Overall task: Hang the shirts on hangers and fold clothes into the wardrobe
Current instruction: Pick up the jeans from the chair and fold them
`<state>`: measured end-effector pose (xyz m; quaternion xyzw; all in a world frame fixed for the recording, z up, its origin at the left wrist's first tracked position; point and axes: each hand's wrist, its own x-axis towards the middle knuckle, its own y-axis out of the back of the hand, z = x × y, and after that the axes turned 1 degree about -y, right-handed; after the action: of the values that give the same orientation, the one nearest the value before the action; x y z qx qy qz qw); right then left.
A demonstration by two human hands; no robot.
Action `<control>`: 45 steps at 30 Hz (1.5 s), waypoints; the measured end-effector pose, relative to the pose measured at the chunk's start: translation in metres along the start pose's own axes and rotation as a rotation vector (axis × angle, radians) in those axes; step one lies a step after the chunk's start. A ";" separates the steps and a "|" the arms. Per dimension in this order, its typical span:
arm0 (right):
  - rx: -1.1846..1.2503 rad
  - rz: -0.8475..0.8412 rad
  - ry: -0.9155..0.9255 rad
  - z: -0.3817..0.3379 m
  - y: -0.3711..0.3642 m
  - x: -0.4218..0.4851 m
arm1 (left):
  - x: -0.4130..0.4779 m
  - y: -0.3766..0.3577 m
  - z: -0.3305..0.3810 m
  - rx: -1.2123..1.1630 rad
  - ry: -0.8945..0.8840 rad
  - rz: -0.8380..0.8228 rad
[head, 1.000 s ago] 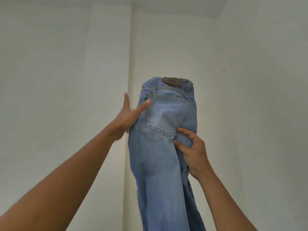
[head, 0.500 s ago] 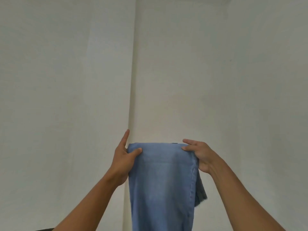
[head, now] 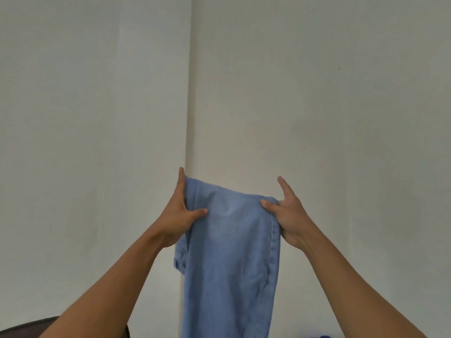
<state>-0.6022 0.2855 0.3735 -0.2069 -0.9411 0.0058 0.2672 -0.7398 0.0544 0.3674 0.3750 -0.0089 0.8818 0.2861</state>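
A pair of light blue jeans [head: 229, 259] hangs in the air in front of me, doubled over at the top, its lower part running out of the frame's bottom edge. My left hand [head: 179, 215] pinches the fold's upper left corner, thumb on the front of the cloth. My right hand [head: 286, 215] grips the upper right corner along the side seam, with the index finger pointing up. A waistband end [head: 179, 262] dangles behind on the left. No hanger or wardrobe is in view.
White walls meet at a corner [head: 189, 93] straight ahead. A dark brown rounded object [head: 29, 329] shows at the bottom left. A small bright blue thing [head: 322, 336] peeks in at the bottom edge on the right.
The jeans' top with the back pocket was folded down behind, and both hands shifted to the new fold's corners. The view then tilted slightly down.
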 end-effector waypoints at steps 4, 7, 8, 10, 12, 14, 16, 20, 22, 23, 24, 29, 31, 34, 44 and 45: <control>0.023 -0.267 -0.075 0.009 -0.002 0.000 | 0.001 0.011 0.001 -0.086 0.066 0.301; -0.066 -0.157 0.008 0.003 -0.009 0.007 | -0.007 0.016 -0.014 -0.313 0.104 0.127; -0.051 -0.074 0.037 0.000 -0.011 0.010 | -0.009 0.017 -0.019 -0.263 0.106 0.056; -0.026 0.026 0.066 -0.002 -0.014 0.014 | -0.006 0.020 -0.021 -0.143 0.102 0.047; 0.012 -0.043 0.050 0.000 -0.014 0.013 | 0.001 0.021 -0.012 -0.093 0.099 0.224; -0.048 -0.197 0.042 0.005 -0.014 0.009 | 0.004 0.018 -0.002 -0.119 0.090 0.393; -0.107 -0.189 0.072 0.009 -0.015 0.009 | 0.004 0.018 -0.001 -0.244 0.064 0.368; -0.076 0.045 0.152 0.007 -0.019 0.013 | -0.007 0.017 -0.007 -0.149 0.068 0.018; -0.120 0.002 0.148 0.008 -0.018 0.012 | -0.002 0.020 0.000 -0.058 0.015 0.164; -0.168 -0.080 0.120 0.010 -0.017 0.011 | 0.001 0.021 0.003 -0.034 -0.016 0.250; -0.217 -0.178 0.081 0.012 -0.015 0.009 | 0.003 0.021 0.004 -0.014 -0.029 0.303; -0.337 -0.090 0.180 0.017 -0.017 0.009 | -0.009 0.027 -0.010 0.077 -0.039 0.119; -0.338 -0.016 0.235 0.014 -0.019 0.011 | -0.011 0.027 -0.009 0.230 -0.088 0.095; -0.356 0.032 0.243 0.011 -0.021 0.010 | -0.011 0.024 -0.010 0.381 -0.181 0.161; -0.423 0.138 0.365 0.009 -0.024 0.003 | -0.003 0.027 0.009 0.571 -0.187 0.269; -0.362 0.141 0.356 0.008 -0.025 0.004 | -0.001 0.028 0.010 0.643 -0.183 0.303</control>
<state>-0.6189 0.2646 0.3712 -0.3143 -0.8481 -0.1808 0.3863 -0.7469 0.0278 0.3799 0.5174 0.1877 0.8347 0.0175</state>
